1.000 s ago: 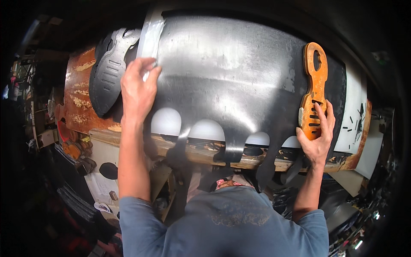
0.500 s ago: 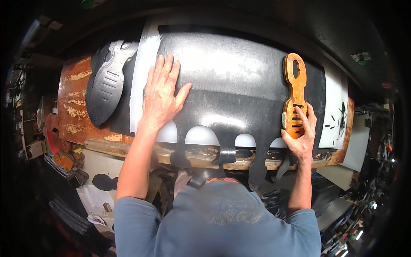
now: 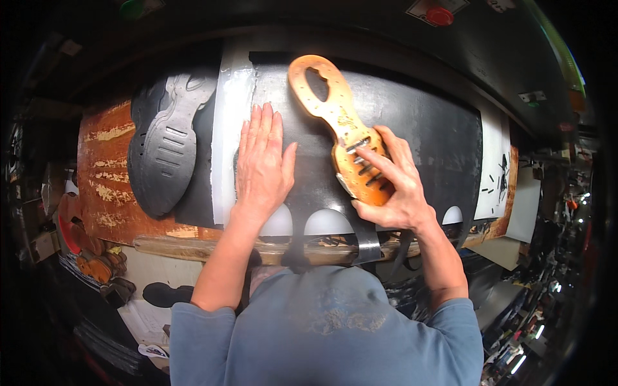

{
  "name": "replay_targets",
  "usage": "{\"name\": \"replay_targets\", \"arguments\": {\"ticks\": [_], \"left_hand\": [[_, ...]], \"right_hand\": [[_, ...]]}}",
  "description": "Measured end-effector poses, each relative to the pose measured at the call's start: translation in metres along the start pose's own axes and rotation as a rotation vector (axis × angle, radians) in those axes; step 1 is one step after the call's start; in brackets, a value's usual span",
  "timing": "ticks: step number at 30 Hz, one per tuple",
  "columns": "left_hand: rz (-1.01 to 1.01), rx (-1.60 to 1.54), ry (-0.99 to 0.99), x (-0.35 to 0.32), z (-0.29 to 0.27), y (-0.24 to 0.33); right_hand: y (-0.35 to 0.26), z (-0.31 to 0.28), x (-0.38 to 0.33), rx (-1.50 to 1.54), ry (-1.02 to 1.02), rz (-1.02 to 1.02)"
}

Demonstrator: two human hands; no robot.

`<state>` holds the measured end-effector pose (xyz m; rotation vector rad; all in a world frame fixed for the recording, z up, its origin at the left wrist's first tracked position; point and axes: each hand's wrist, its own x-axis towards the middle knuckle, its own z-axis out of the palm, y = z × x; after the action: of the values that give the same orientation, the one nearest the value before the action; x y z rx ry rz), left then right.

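My right hand (image 3: pixel 399 183) grips an orange sole-shaped cutting die (image 3: pixel 346 122) by its lower, slotted end. Thumb and fingers lie at its edges, with a fingertip near one slot. The die is tilted, its holed end pointing up and left, over a black rubber-like sheet (image 3: pixel 431 122). Whether it touches the sheet I cannot tell. Flat on the sheet's left part rests my left hand (image 3: pixel 264 164), its fingers stretched out. Rounded cut-outs along the sheet's near edge show a white surface (image 3: pixel 328 223) beneath.
Stacked black shoe soles (image 3: pixel 168 141) lie at the left on a worn reddish-brown board (image 3: pixel 106 170). A wooden bar (image 3: pixel 187 249) runs along the near edge. Small black strips (image 3: pixel 492 183) lie on the white surface at right. A dark machine beam with a red button (image 3: pixel 440 16) hangs across the far side.
My right hand has carried the cutting die leftward from the sheet's right side to its middle, and the die has turned to lean left. My left hand stays flat on the sheet. The view has shifted.
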<state>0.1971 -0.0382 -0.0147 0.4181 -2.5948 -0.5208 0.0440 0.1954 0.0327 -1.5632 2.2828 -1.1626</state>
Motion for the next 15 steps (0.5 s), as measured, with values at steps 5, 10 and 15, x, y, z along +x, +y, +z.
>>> {"name": "replay_targets", "arguments": {"ticks": [5,10,15], "left_hand": [[-0.016,-0.029,-0.001,0.0,-0.001,-0.003],[-0.001,0.012,-0.002,0.001,0.001,-0.005],[-0.025,-0.064,0.128,0.0,0.005,-0.007]], "right_hand": [[-0.004,0.03,0.033,-0.14,-0.089,-0.047],[0.009,0.027,0.027,-0.095,-0.072,-0.09],[0.012,0.022,-0.007,-0.049,0.018,0.078]]}}
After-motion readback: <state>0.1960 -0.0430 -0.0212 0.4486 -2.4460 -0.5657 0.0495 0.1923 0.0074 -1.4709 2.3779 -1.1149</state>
